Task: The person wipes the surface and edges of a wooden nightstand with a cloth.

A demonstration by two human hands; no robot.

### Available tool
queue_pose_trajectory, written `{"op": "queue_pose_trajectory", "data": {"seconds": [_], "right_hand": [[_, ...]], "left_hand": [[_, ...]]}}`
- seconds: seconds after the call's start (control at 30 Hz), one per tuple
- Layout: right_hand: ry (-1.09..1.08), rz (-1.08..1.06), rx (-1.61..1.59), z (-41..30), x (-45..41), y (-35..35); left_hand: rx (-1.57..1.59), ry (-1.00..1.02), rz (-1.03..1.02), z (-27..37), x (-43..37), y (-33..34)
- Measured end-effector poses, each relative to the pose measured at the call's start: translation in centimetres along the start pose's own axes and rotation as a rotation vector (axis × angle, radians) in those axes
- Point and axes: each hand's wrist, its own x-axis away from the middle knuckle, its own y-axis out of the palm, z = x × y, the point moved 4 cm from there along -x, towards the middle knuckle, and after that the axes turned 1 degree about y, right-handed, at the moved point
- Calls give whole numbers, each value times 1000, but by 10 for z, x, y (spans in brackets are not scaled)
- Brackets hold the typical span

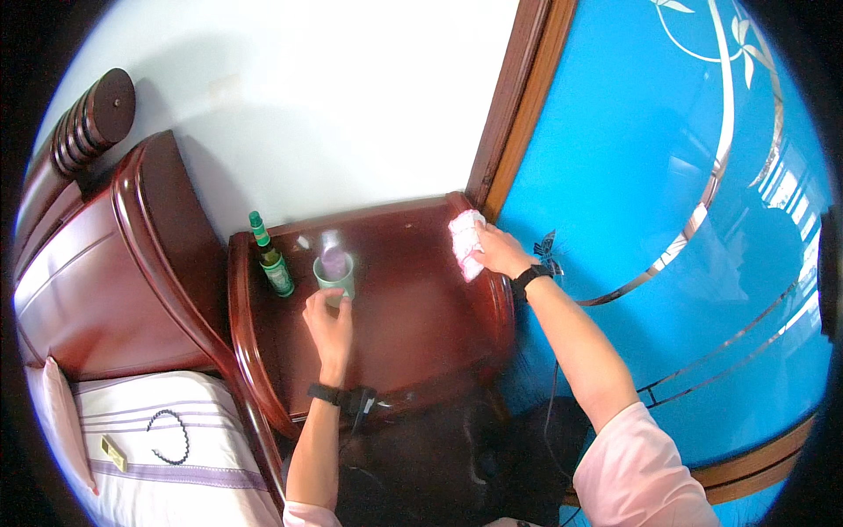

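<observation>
A dark red, glossy wooden nightstand [395,316] stands before me. On its left part is a pale green cup [344,273] with a purple item inside, perhaps a toothbrush or a bottle. My left hand [329,323] is at the cup's near side, thumb and fingers at its lower part. To the left of the cup stands a green glass bottle [275,267] with a green label and cap. My right hand [504,250] holds a folded white and pink cloth [467,244] at the nightstand's back right corner.
A wooden headboard [85,296] and a bed with a white striped sheet [171,395] are at the left. On the sheet lie a black wavy headband [187,438] and a small yellowish box [113,453]. A blue glossy panel [612,197] rises close on the right.
</observation>
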Motion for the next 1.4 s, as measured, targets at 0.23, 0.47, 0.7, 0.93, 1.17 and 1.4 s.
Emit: {"op": "queue_pose_trajectory", "data": {"seconds": [0.23,0.47,0.7,0.93,1.17,1.4], "right_hand": [[166,19,41,5,35,17],[327,3,-64,-1,88,25],[408,-55,-135,24,118,55],[440,-50,-260,25,119,67],[121,-2,-619,41,108,78],[242,14,-701,58,105,67]], "left_hand": [[369,40,-156,45,17,36],[329,53,-302,70,37,67],[320,171,-433,89,58,94],[503,63,-720,108,82,122],[641,154,-648,112,85,163],[776,-159,-735,112,83,173]]}}
